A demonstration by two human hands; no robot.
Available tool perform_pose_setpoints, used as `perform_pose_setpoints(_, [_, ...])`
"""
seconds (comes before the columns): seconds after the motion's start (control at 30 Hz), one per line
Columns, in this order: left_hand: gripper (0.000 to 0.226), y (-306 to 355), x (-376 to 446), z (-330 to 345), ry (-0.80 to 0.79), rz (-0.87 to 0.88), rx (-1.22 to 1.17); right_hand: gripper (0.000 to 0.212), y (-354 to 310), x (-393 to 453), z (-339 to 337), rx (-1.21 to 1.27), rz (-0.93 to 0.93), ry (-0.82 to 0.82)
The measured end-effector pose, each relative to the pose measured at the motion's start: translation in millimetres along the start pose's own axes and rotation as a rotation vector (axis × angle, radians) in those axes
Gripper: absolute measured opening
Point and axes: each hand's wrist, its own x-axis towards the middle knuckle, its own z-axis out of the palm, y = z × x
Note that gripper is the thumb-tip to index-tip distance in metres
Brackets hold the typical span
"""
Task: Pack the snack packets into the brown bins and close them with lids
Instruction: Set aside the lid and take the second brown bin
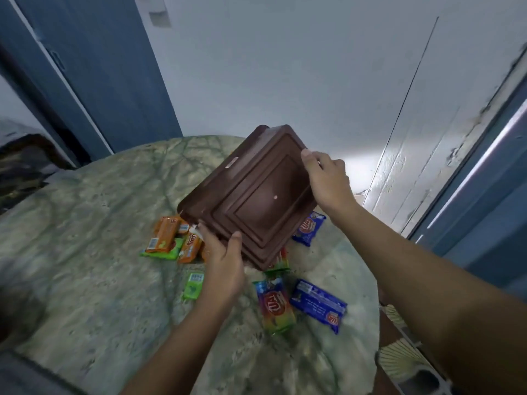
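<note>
A brown plastic bin (251,195) is held up over the round table (85,223), turned so its stepped underside faces me. My left hand (224,263) grips its near corner, thumb on the underside. My right hand (325,175) grips the far right edge. Snack packets lie on the table below: orange packets (164,233) and a green one (162,253) to the left, a small green packet (194,285) near my left wrist, a rainbow packet (275,305) and two blue packets (319,305) (309,228) on the right. The bin hides more packets. No lid shows.
The table top is marbled green and white and ends at a rounded edge on the right. A white wall stands behind it, with blue door panels (108,67) at the left and right. A patterned seat (405,363) sits at the lower right.
</note>
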Motion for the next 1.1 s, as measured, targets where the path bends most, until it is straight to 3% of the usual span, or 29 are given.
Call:
perform_pose_setpoints(0.13, [0.084, 3, -37, -37, 0.05, 0.12, -0.06, 0.044, -3, -51, 6, 0.302, 0.042, -0.011])
perform_pose_setpoints(0.23, [0.071, 8, -62, -71, 0.064, 0.189, -0.109, 0.056, 0, -87, 17, 0.496, 0.177, -0.116])
perform_pose_setpoints(0.37, [0.034, 9, -83, -126, 0.09, 0.082, -0.42, 0.065, 14, -119, 36, 0.735, 0.36, -0.118])
perform_pose_setpoints(0.5, [0.019, 5, -100, -173, 0.187, 0.009, -0.595, 0.06, 32, -156, 58, 0.822, 0.477, -0.164])
perform_pose_setpoints(0.6, [0.031, 6, -108, -201, 0.143, -0.006, -0.609, 0.08, 47, -184, 71, 0.919, 0.54, -0.214])
perform_pose_setpoints(0.67, [0.026, 4, -114, -214, 0.122, -0.052, -0.546, 0.08, 59, -197, 74, 0.976, 0.554, -0.259])
perform_pose_setpoints(0.8, [0.029, -13, -129, -231, 0.161, -0.052, -0.187, 0.057, 63, -218, 81, 0.826, 0.548, -0.399])
perform_pose_setpoints(0.9, [0.031, -21, -140, -239, 0.145, -0.135, -0.183, 0.032, 54, -233, 83, 0.606, 0.525, -0.269])
perform_pose_setpoints(1.1, [0.027, -31, -152, -245, 0.12, -0.036, 0.036, 0.026, 48, -245, 73, 0.332, 0.341, -0.225])
